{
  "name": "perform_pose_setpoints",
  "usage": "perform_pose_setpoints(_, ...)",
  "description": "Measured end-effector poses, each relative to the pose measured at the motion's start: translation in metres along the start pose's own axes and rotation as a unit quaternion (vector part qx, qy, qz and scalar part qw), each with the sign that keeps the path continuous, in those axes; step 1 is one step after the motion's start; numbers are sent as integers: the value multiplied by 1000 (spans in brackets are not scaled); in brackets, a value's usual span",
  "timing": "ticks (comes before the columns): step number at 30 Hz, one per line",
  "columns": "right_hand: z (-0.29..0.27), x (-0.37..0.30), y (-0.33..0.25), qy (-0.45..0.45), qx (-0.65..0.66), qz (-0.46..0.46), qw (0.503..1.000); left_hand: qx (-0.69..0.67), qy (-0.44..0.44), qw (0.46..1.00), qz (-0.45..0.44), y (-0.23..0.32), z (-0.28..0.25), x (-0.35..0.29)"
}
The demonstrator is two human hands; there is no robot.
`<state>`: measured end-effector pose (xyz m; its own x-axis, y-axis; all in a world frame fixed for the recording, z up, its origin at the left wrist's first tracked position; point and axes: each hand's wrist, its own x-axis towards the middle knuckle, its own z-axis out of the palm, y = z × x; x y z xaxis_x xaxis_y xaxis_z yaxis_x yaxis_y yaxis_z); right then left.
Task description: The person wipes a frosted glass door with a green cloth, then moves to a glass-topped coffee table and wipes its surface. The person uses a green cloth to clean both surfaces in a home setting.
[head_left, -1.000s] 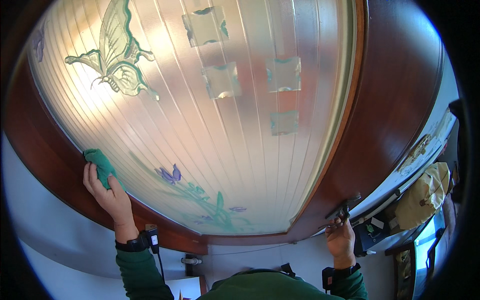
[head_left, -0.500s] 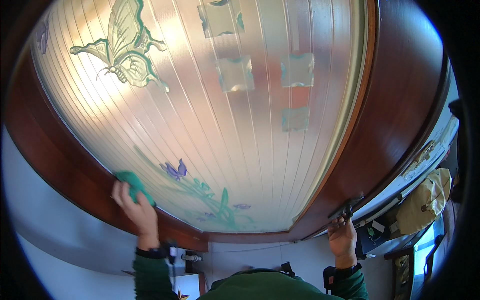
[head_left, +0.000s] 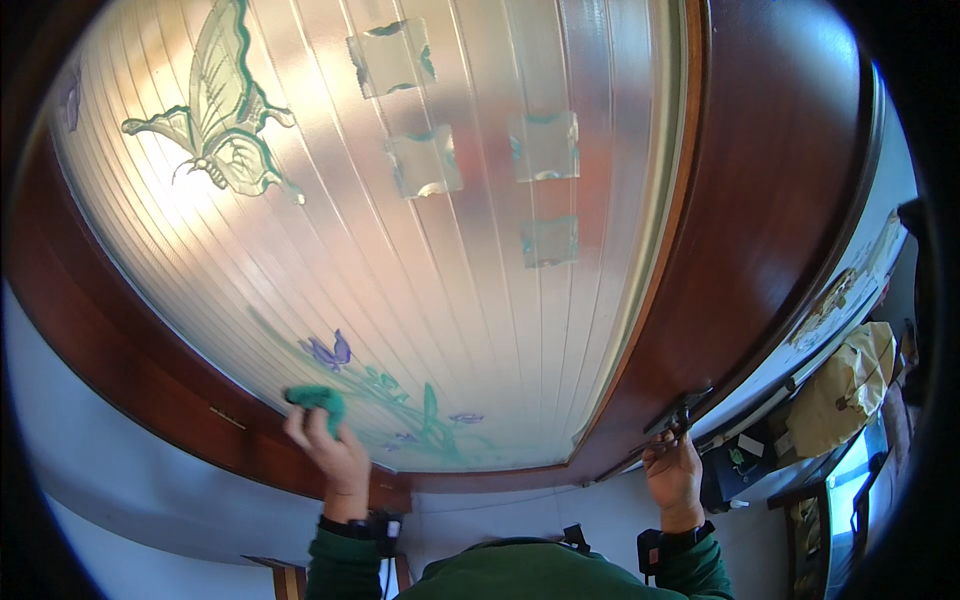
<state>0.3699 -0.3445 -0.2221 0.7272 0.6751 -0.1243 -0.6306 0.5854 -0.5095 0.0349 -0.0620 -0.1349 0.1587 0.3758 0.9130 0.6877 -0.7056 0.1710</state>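
My left hand (head_left: 337,455) is closed on a green cloth (head_left: 316,402), pressed to the lower left part of a frosted, ribbed glass panel (head_left: 430,290). The cloth lies just left of the painted purple flower (head_left: 330,350) and green leaves. My right hand (head_left: 674,472) grips the lower end of a dark door handle (head_left: 684,412) on the right side of the wooden frame. The reddish-brown frame (head_left: 770,180) surrounds the glass. A butterfly (head_left: 225,120) and several clear squares decorate the panel higher up.
A hinge (head_left: 228,417) shows on the frame's left edge. Right of the door are a beige bag (head_left: 845,390), a black box (head_left: 738,462) and a dark piece of furniture with a bright pane (head_left: 855,480). Pale floor (head_left: 500,510) lies below the door.
My left hand has moved the green cloth rightward and down, from the frame's left edge onto the glass. The upper door has shifted left in view. My right hand stays on the handle.
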Motion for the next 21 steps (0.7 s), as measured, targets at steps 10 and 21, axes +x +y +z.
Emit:
perform_pose_setpoints(10, 0, -3, -1, 2, -1, 4, 1000, 60, 108, 987, 107, 2, -60, 198)
perform_pose_setpoints(21, -5, -2, 0, -26, 7, 8, 1000, -71, -24, 967, 242, 67, 11, 38)
